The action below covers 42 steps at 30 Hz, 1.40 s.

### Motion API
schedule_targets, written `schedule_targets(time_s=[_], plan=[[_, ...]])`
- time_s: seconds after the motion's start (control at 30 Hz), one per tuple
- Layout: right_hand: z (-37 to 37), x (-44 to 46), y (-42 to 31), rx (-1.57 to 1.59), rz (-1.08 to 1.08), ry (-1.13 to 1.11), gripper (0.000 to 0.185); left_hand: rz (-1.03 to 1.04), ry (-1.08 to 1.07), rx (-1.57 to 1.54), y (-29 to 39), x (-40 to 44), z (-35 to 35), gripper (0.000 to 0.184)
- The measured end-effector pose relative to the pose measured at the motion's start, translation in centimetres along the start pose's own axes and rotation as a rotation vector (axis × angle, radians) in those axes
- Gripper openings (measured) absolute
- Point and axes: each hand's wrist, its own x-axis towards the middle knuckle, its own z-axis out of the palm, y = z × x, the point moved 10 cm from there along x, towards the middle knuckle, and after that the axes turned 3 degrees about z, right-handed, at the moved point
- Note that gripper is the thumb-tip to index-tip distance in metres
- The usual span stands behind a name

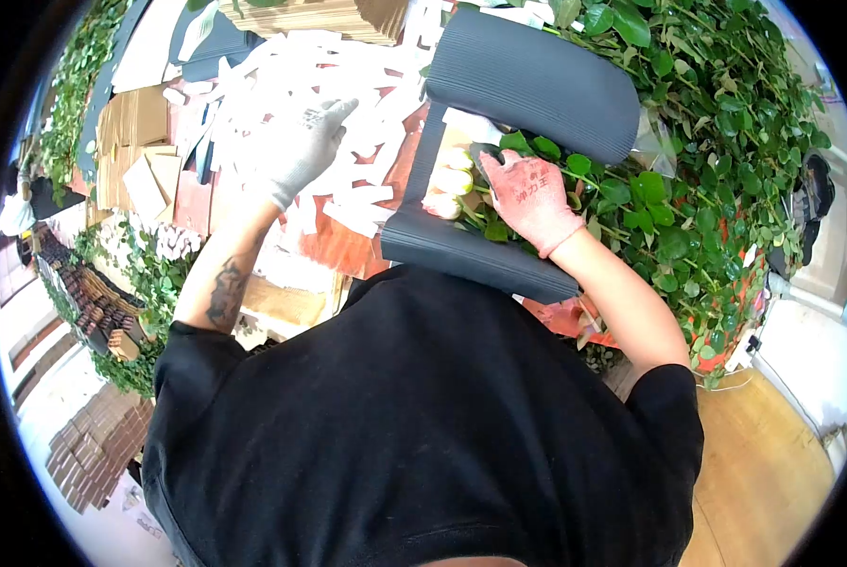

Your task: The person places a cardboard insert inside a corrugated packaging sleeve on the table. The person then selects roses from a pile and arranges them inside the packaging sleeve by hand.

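Observation:
My left hand, in a pale glove, is over the scattered white paper strips; its fingers look closed together, and what they hold, if anything, is hidden. My right hand, in a pink glove, is closed on the leafy rose stems beside several pale rose heads. These roses lie on a dark corrugated sheet, whose far part curves over behind them and whose near edge rises in front of my chest. A piece of brown cardboard shows beside the rose heads.
A large heap of leafy green stems fills the right side. Stacked brown cardboard stands at the left, with more cardboard at the back. Pale flowers and foliage are at the lower left. Wooden floor shows at the lower right.

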Motion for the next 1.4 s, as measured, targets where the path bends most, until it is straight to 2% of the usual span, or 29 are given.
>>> schedule_targets(time_s=[0.03,0.07,0.13,0.2,0.23,0.27,0.3,0.33,0.4,0.47,0.53,0.6,0.73,0.83,0.9,1.0,1.07,1.17,1.23,1.3,1.33,1.37,1.4], plan=[[0.0,0.1,-0.1,-0.011,-0.004,-0.01,0.037,0.012,-0.07,-0.054,0.8,-0.1,0.1,0.028],[0.0,0.3,-0.3,-0.024,-0.017,-0.023,0.036,-0.009,-0.283,-0.074,3.5,0.6,0.6,0.032],[-0.1,0.4,-0.6,-0.028,-0.032,-0.038,0.036,0.203,-0.319,-0.233,9.6,0.6,0.9,0.03],[-0.5,0.5,-0.4,-0.018,-0.047,-0.034,0.038,0.345,-0.266,-0.292,11.5,0.4,3.5,0.034],[-1.4,0.6,0.0,0.061,-0.018,-0.032,0.038,0.213,-0.465,-0.212,10.6,-0.1,5.9,0.037],[-2.6,0.8,0.2,0.141,0.006,-0.031,0.039,0.197,-0.441,-0.213,10.3,0.1,5.7,0.037],[-4.6,0.6,0.8,0.158,0.057,0.118,0.035,0.254,-0.436,-0.192,10.5,-0.1,5.9,0.037],[-4.6,1.1,0.7,0.153,0.032,0.11,0.035,0.308,-0.439,-0.175,10.7,-0.5,6.0,0.038],[-3.5,1.4,2.6,0.045,0.217,0.051,0.037,0.292,-0.395,-0.268,10.9,-0.6,5.3,0.038],[-1.3,1.9,2.8,0.014,0.206,-0.049,0.043,0.211,-0.513,-0.229,10.6,-0.2,5.8,0.038],[-0.8,2.1,2.3,-0.023,0.146,-0.082,0.042,0.167,-0.498,-0.227,10.0,-0.1,6.0,0.038],[-1.3,2.4,2.0,-0.011,0.149,-0.061,0.041,0.32,-0.337,-0.247,10.8,-0.3,5.4,0.033],[-1.1,2.3,1.7,-0.061,0.118,-0.017,0.04,0.238,-0.374,-0.284,10.1,-0.3,5.8,0.033],[-0.3,2.1,2.0,-0.043,0.129,-0.044,0.043,0.349,-0.289,-0.248,10.0,0.3,4.8,0.03],[0.0,2.1,2.2,-0.042,0.148,-0.07,0.045,0.134,0.027,-0.328,6.4,2.3,3.4,0.021],[0.4,2.3,2.3,-0.051,0.147,-0.093,0.045,0.088,-0.037,-0.162,5.7,3.1,4.7,0.016],[0.1,2.1,1.9,-0.047,0.069,0.055,0.035,0.104,-0.031,-0.183,5.8,3.4,5.5,0.013],[-0.2,2.1,2.0,-0.036,0.094,0.047,0.033,0.073,-0.025,-0.166,5.1,3.3,5.8,0.014],[0.0,2.1,2.3,-0.017,0.11,0.053,0.034,0.115,0.121,-0.327,4.4,3.0,3.8,0.012],[-0.2,2.0,2.3,0.002,0.119,0.061,0.034,0.07,0.089,-0.215,1.4,1.9,3.6,0.011],[-0.1,2.2,2.2,0.005,0.137,-0.003,0.036,0.056,0.122,-0.15,-1.7,1.4,3.1,0.011],[0.0,2.4,2.1,0.008,0.149,-0.067,0.037,-0.114,0.057,-0.128,-3.6,1.2,1.7,0.014],[0.3,2.4,2.2,0.009,0.153,-0.131,0.039,-0.165,-0.018,-0.08,-4.5,0.9,1.3,0.019]])
